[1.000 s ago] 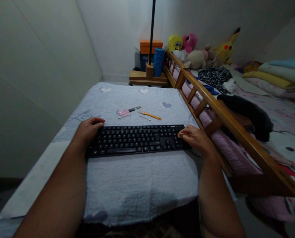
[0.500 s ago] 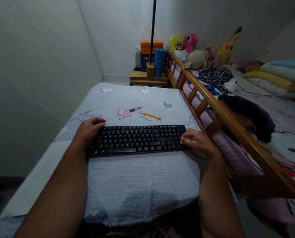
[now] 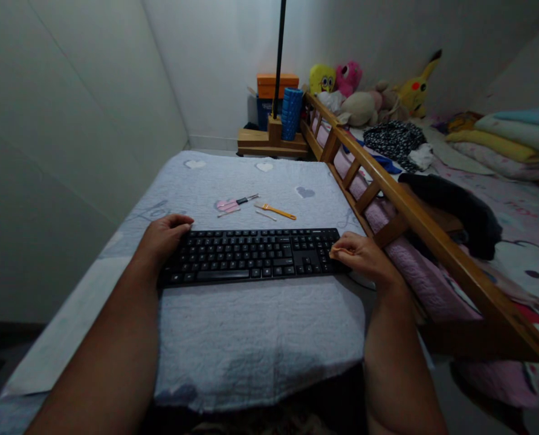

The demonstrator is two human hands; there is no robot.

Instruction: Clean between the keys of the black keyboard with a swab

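Note:
A black keyboard (image 3: 251, 254) lies flat on the pale blue quilted cloth (image 3: 260, 326). My left hand (image 3: 163, 238) grips its left end, thumb along the upper corner and the other fingers largely hidden. Over the number keys at the right end, my right hand (image 3: 353, 254) is closed around a small orange-brown piece, perhaps a cloth (image 3: 335, 252), pressed near the keys. Beyond the keyboard lie an orange brush (image 3: 278, 211), a cotton swab (image 3: 266, 215), another thin swab (image 3: 228, 213) and a dark-handled tool (image 3: 246, 200) with a metal tip.
A wooden bed rail (image 3: 387, 193) runs along the right side, with bedding and plush toys (image 3: 362, 109) behind it. At the far end stand a wooden base (image 3: 269, 145) with a black pole, a blue roller (image 3: 291, 115) and an orange box (image 3: 277, 86). A wall rises on the left.
My right hand has shifted very slightly upward over the number keys, its fingers still closed. My left hand and the keyboard look unchanged.

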